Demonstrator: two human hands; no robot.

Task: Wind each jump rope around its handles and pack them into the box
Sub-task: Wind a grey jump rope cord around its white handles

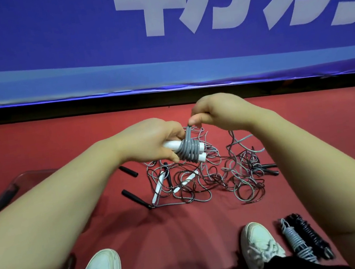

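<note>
Rope [189, 150] in work: grey cord, wound in close turns round two white handles [170, 145] held side by side, in the air above the pile [201, 176].

Left hand [150, 143]: fingers and thumb curled round the handles, behind the coil. Right hand [217, 112]: fingertips pinch the cord just above the coil, and several strands rise from the coil to the pinch.

Handling, as judged: the cord is thin, soft and light. It bends freely, holds no shape of its own and will likely spring loose if tension drops. The handles are stiff and smooth, probably slippery, and are the only firm part. Grip there, both handles together, clear of the turns. Hold the free cord close to the coil so each turn lies tight against the last. Secure the tail before release, or the coil may unwind.

Pile: loose grey and dark cords, tangled, with white and black handles among them, on the red floor [57, 140]. Expect snags. Lift one rope by its handles, not by a mid-length loop.

Box [28, 177]: clear, at left, partly hidden by the left forearm; contents cannot be told. Two wound bundles [302, 237], one grey and one black, lie beside the right shoe [261, 244], not yet packed.
</note>
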